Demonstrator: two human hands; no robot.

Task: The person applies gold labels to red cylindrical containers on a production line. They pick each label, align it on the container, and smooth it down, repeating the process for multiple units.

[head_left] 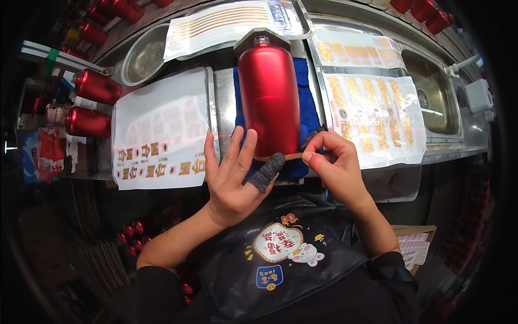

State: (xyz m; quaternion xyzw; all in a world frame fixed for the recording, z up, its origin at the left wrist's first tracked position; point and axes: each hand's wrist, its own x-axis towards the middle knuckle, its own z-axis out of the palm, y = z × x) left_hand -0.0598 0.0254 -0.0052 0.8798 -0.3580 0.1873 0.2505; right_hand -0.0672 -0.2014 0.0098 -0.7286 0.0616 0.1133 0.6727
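A shiny red bottle (270, 102) lies on a blue towel (306, 102), its neck pointing away from me and its base toward me. Along the base edge runs a narrow gold strip (294, 156). My right hand (337, 167) pinches the strip's right end between thumb and forefinger; a dark grey finger cover shows on one of its fingers. At the left of the base, my left hand (232, 186) has its fingers spread, and its thumb, in a grey knitted cover (265, 173), presses on the base edge. The bottle's neck rests against a metal support (243, 40).
Sheets of gold decals lie left (162, 119) and right (375, 113); a sheet of gold strips (216, 27) lies behind. Two red bottles (89, 121) are at far left, by a metal bowl (143, 56). A sink (431, 97) is at right. A cardboard box (415, 243) sits below.
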